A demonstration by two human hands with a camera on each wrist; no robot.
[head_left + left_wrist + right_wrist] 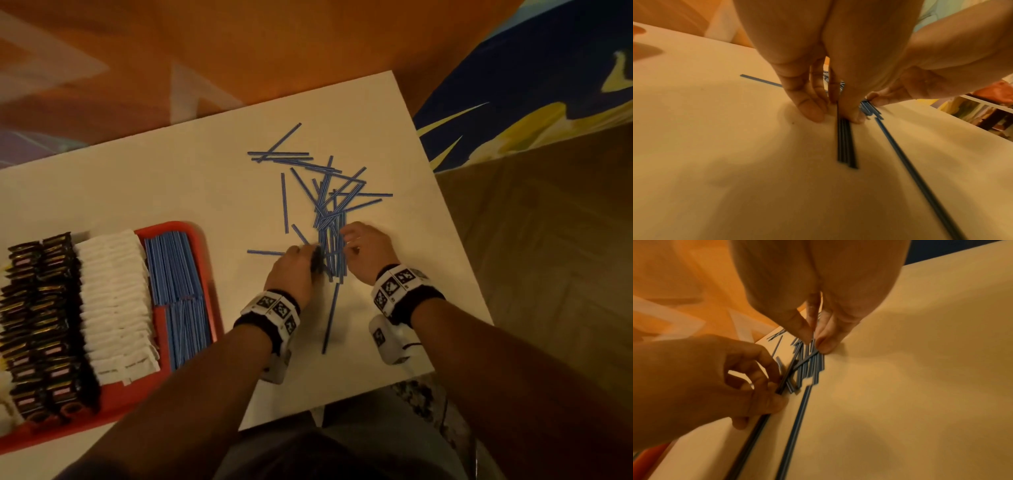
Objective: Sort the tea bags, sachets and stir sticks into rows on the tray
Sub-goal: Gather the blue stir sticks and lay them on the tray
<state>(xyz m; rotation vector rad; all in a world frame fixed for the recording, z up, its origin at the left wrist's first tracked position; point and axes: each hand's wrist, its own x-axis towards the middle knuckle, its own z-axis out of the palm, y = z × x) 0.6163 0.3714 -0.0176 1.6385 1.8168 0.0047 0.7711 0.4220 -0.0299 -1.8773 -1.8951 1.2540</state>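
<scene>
Stir sticks [329, 205] lie in a loose blue heap on our white tabletop [171, 192], crossing one another at many angles, with a few strays apart from the heap: one [284, 198] to its left, one [263, 252] flat by our left hand [294, 270], and one long stick [330, 318] running toward us between our wrists. Both hands work at the near end of the heap. In the left wrist view, our left fingers [809, 107] curl down and pinch a small bundle [845, 142] of sticks, its free ends lying side by side on the tabletop. In the right wrist view, our right hand [818, 305] bends its fingers [826, 344] onto the gathered sticks and nips them between thumb and fingertips, pressing the ends against the tabletop; how many it holds we cannot tell.

To our left sits the red tray [205, 274], well apart from the hands. It carries rows side by side: blue sticks [174, 270] nearest the hands, in two batches one behind the other, then white tea bags [116, 301] overlapping like tiles, then two rows of dark sachets [37, 322] at the far left. Beyond the tabletop we see orange floor [308, 41] and a blue and yellow cloth [534, 89] at upper right.
</scene>
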